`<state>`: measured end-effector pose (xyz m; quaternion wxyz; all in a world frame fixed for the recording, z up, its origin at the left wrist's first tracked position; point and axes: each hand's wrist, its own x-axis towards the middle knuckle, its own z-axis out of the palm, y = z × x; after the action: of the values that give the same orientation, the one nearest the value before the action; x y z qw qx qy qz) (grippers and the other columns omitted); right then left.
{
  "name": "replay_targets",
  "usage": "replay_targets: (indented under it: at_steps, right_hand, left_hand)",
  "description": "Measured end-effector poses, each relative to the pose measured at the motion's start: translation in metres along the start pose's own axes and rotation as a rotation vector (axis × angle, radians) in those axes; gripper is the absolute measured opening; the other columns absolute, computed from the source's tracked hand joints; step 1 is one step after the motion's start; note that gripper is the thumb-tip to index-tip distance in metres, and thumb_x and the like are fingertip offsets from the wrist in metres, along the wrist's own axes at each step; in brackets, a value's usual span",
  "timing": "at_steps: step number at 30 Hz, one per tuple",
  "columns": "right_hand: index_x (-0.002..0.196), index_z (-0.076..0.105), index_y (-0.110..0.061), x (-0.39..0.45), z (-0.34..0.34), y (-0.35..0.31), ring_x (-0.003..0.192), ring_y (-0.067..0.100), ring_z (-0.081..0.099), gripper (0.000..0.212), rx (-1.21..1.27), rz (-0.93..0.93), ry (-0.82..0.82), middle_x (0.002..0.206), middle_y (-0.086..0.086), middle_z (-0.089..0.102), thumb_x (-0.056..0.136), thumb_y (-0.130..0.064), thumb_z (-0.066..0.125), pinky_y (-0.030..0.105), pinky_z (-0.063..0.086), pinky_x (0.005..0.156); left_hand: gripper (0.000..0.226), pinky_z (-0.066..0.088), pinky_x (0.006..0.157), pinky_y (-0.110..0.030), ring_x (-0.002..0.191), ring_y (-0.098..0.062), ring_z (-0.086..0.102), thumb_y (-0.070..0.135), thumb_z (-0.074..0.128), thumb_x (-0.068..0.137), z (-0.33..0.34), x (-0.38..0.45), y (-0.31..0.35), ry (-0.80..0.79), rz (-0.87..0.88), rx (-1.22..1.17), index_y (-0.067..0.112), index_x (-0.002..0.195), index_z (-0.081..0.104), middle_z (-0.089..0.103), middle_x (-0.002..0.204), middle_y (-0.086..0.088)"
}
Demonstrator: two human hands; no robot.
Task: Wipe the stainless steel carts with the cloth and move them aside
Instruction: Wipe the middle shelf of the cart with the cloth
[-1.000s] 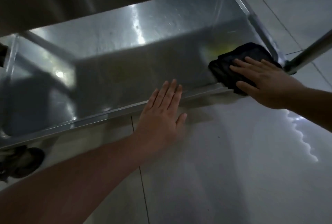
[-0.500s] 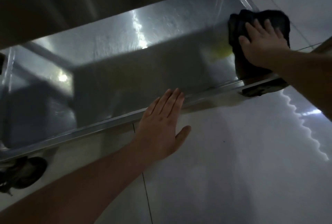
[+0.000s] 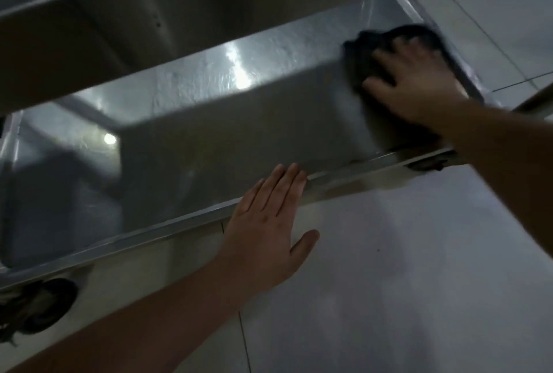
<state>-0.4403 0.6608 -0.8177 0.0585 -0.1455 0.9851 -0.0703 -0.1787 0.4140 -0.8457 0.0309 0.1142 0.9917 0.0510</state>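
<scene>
The right hand presses the dark cloth flat at the cart shelf's right end; unwiped steel stretches leftward.

Nothing readable here, no labels, brands or numbers on the shiny stainless steel cart shelf or anything else.

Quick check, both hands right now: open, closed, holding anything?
Left hand: open, fingers straight, fingertips at the cart shelf's front rim.
Right hand: open, spread fingers pressing the dark cloth onto the shelf.
</scene>
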Motion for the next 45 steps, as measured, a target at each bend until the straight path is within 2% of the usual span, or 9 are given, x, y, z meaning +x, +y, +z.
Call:
replay_targets:
  at_steps: [5, 11, 15, 22, 26, 34, 37, 41, 45]
  right_hand:
    - [0.165, 0.014, -0.032, 0.042, 0.001, -0.018, 0.161, 0.032, -0.003, 0.084, 0.041, 0.193, -0.03, 0.175, 0.008, 0.003, 0.092, -0.073, 0.021, 0.057, 0.002, 0.127]
    - [0.165, 0.016, -0.035, 0.0, 0.021, -0.179, 0.161, 0.027, -0.001, 0.071, -0.002, -0.356, -0.142, 0.175, 0.001, 0.004, 0.102, -0.064, 0.028, 0.052, 0.004, 0.127]
    - [0.165, 0.011, -0.043, -0.033, 0.032, -0.165, 0.16, 0.014, -0.005, 0.069, -0.013, -0.561, -0.185, 0.174, -0.013, 0.0, 0.102, -0.068, 0.023, 0.044, -0.001, 0.129]
    - [0.165, 0.02, -0.031, -0.026, -0.005, -0.004, 0.161, 0.028, 0.005, 0.074, 0.032, 0.132, -0.034, 0.175, 0.002, 0.011, 0.1, -0.066, 0.025, 0.056, 0.006, 0.128]
    - [0.166, 0.013, -0.027, -0.012, 0.004, -0.052, 0.16, 0.035, -0.005, 0.078, 0.12, 0.353, -0.054, 0.175, 0.008, 0.0, 0.098, -0.063, 0.021, 0.058, -0.002, 0.127]
    - [0.167, 0.008, -0.03, -0.028, 0.041, -0.288, 0.161, 0.03, -0.008, 0.075, -0.015, -0.423, -0.239, 0.175, 0.003, -0.006, 0.104, -0.066, 0.022, 0.055, -0.003, 0.127]
    - [0.167, 0.006, -0.037, -0.046, 0.051, -0.299, 0.161, 0.021, -0.009, 0.069, -0.014, -0.557, -0.232, 0.175, -0.005, -0.006, 0.105, -0.066, 0.019, 0.049, -0.004, 0.128]
    - [0.166, 0.014, -0.035, -0.026, 0.043, -0.242, 0.161, 0.025, 0.0, 0.067, -0.018, -0.321, -0.127, 0.175, -0.002, 0.004, 0.105, -0.062, 0.019, 0.051, 0.004, 0.128]
    - [0.165, 0.019, -0.03, -0.02, 0.031, -0.159, 0.16, 0.031, 0.005, 0.073, 0.031, 0.108, -0.021, 0.175, 0.003, 0.009, 0.101, -0.066, 0.017, 0.056, 0.008, 0.127]
  left_hand:
    - [0.085, 0.008, 0.132, -0.04, 0.164, -0.014, -0.002, 0.065, 0.038, 0.104, -0.001, 0.001, -0.001, 0.002, -0.004, -0.047, 0.016, 0.17, 0.015, 0.009, 0.178, 0.0]
    - [0.091, 0.003, 0.131, -0.036, 0.164, -0.016, -0.003, 0.067, 0.039, 0.102, -0.001, 0.004, -0.003, -0.024, 0.007, -0.029, 0.016, 0.17, 0.007, 0.007, 0.178, -0.002]
    - [0.09, -0.006, 0.129, -0.03, 0.163, -0.019, 0.003, 0.068, 0.036, 0.102, -0.002, 0.004, -0.003, -0.012, 0.021, -0.046, 0.016, 0.17, 0.008, 0.013, 0.177, -0.004]
    - [0.09, -0.002, 0.131, -0.036, 0.163, -0.014, -0.011, 0.068, 0.031, 0.101, -0.007, 0.001, -0.004, -0.073, 0.024, -0.069, 0.018, 0.17, 0.0, -0.005, 0.178, 0.001]
    - [0.093, -0.005, 0.131, -0.036, 0.162, -0.013, -0.015, 0.066, 0.039, 0.102, -0.013, 0.003, -0.003, -0.136, 0.003, -0.092, 0.019, 0.17, -0.004, -0.009, 0.178, 0.003]
    - [0.078, 0.012, 0.131, -0.043, 0.158, -0.034, 0.025, 0.044, 0.064, 0.097, -0.033, -0.026, -0.021, -0.107, 0.142, -0.077, 0.002, 0.157, 0.04, 0.036, 0.166, -0.018]
    - [0.087, -0.012, 0.128, -0.027, 0.163, -0.017, -0.006, 0.048, 0.052, 0.103, -0.03, -0.081, -0.065, -0.15, 0.115, -0.024, 0.013, 0.17, 0.009, 0.003, 0.178, -0.007]
    - [0.078, 0.01, 0.131, -0.036, 0.162, -0.026, 0.014, 0.046, 0.048, 0.104, -0.048, -0.142, -0.152, -0.101, 0.04, 0.003, 0.008, 0.167, 0.023, 0.015, 0.175, -0.011]
    - [0.081, 0.005, 0.131, -0.037, 0.163, -0.019, 0.002, 0.058, 0.026, 0.102, -0.054, -0.177, -0.239, -0.097, -0.399, -0.004, 0.017, 0.17, 0.012, 0.003, 0.178, -0.005]
